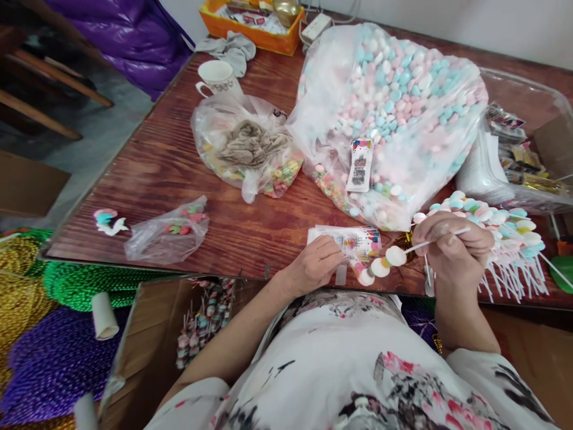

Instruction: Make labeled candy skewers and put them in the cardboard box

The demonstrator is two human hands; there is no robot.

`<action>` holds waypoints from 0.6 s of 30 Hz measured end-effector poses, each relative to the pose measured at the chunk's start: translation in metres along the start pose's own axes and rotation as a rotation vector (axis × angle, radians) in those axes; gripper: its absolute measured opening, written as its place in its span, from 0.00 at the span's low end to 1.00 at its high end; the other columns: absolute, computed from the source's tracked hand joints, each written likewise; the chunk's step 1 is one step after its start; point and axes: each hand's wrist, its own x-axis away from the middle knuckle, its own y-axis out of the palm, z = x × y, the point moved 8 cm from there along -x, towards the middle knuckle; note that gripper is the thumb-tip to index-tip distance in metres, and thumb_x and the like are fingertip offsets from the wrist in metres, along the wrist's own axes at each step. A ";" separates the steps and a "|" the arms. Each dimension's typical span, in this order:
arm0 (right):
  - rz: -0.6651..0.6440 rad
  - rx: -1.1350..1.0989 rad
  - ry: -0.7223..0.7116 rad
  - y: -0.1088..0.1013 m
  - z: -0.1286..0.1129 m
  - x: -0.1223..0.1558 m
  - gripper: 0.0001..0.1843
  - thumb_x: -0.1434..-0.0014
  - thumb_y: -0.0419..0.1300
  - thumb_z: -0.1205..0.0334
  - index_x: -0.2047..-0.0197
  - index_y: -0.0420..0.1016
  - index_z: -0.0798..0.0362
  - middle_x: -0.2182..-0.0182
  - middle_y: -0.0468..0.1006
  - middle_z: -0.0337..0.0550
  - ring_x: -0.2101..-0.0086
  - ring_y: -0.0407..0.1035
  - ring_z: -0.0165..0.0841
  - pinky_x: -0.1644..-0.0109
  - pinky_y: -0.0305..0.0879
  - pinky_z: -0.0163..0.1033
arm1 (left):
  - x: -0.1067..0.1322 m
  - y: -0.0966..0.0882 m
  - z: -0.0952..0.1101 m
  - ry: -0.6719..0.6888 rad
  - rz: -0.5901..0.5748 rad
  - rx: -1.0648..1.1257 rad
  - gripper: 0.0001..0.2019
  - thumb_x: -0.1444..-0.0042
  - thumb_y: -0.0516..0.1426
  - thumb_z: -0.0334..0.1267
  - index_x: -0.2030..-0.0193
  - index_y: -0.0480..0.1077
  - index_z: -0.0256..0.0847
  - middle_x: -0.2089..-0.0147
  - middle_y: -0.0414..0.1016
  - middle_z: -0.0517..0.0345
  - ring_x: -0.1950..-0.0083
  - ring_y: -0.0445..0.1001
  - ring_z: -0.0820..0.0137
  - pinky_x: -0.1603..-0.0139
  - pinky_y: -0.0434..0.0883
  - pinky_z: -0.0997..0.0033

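Note:
My right hand (pixel 456 248) is closed in a pinch on the white stick of a candy skewer (pixel 396 257), just above the table's front edge. White, yellowish and pink pieces are threaded along the skewer, which points left. My left hand (pixel 319 263) is closed at the skewer's far end, its fingertips partly hidden. Behind the left hand lies a stack of printed cards (pixel 353 240). Beside my right hand, a pile of pastel candy skewers (pixel 514 233) rests with white sticks hanging toward the table edge.
A big clear bag of pastel candies (pixel 398 89) fills the back, with a printed label (pixel 359 166) on it. Left are a smaller bag (pixel 210 128) with a brown cloth (pixel 248 143), a mug (pixel 219 77) and a small bag (pixel 165 233). An open carton (pixel 147 340) holds finished-looking skewers below.

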 end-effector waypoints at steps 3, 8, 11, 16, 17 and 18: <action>0.074 0.085 -0.024 -0.004 0.004 0.002 0.03 0.43 0.64 0.62 0.66 0.80 0.49 0.76 0.77 0.41 0.74 0.73 0.35 0.75 0.69 0.39 | 0.002 0.000 0.000 -0.014 -0.011 0.005 0.07 0.41 0.53 0.26 0.58 0.68 0.38 0.63 0.73 0.49 0.62 0.69 0.66 0.60 0.69 0.63; 0.086 -0.007 -0.007 0.001 0.008 0.004 0.07 0.41 0.63 0.58 0.68 0.79 0.51 0.74 0.78 0.43 0.77 0.71 0.33 0.78 0.66 0.38 | 0.003 -0.001 0.001 -0.002 -0.012 -0.008 0.07 0.40 0.52 0.26 0.58 0.68 0.37 0.63 0.73 0.48 0.61 0.69 0.65 0.59 0.71 0.61; 0.127 0.042 -0.029 0.002 0.005 0.005 0.07 0.40 0.62 0.60 0.69 0.79 0.51 0.75 0.77 0.42 0.75 0.72 0.33 0.76 0.67 0.38 | 0.004 -0.003 0.002 0.008 -0.006 -0.004 0.08 0.41 0.52 0.25 0.57 0.67 0.37 0.62 0.73 0.47 0.60 0.69 0.65 0.57 0.72 0.60; 0.094 0.161 -0.068 0.009 -0.003 0.009 0.05 0.42 0.64 0.61 0.69 0.78 0.50 0.76 0.77 0.41 0.72 0.74 0.36 0.70 0.71 0.43 | 0.006 -0.009 0.008 0.027 0.024 0.029 0.09 0.42 0.54 0.24 0.55 0.67 0.37 0.61 0.74 0.47 0.58 0.71 0.64 0.57 0.74 0.59; 0.089 0.109 -0.035 0.010 0.000 0.009 0.06 0.41 0.63 0.60 0.69 0.78 0.50 0.76 0.77 0.41 0.74 0.73 0.35 0.72 0.70 0.41 | 0.006 -0.011 0.008 0.020 0.035 0.038 0.10 0.42 0.53 0.24 0.55 0.67 0.37 0.61 0.74 0.47 0.58 0.71 0.64 0.56 0.74 0.59; 0.094 0.048 0.008 0.010 0.004 0.009 0.07 0.41 0.63 0.59 0.70 0.77 0.50 0.76 0.76 0.41 0.76 0.71 0.33 0.75 0.68 0.39 | 0.007 -0.013 0.008 0.009 0.043 0.049 0.10 0.41 0.53 0.25 0.54 0.67 0.37 0.60 0.74 0.46 0.57 0.71 0.64 0.55 0.74 0.58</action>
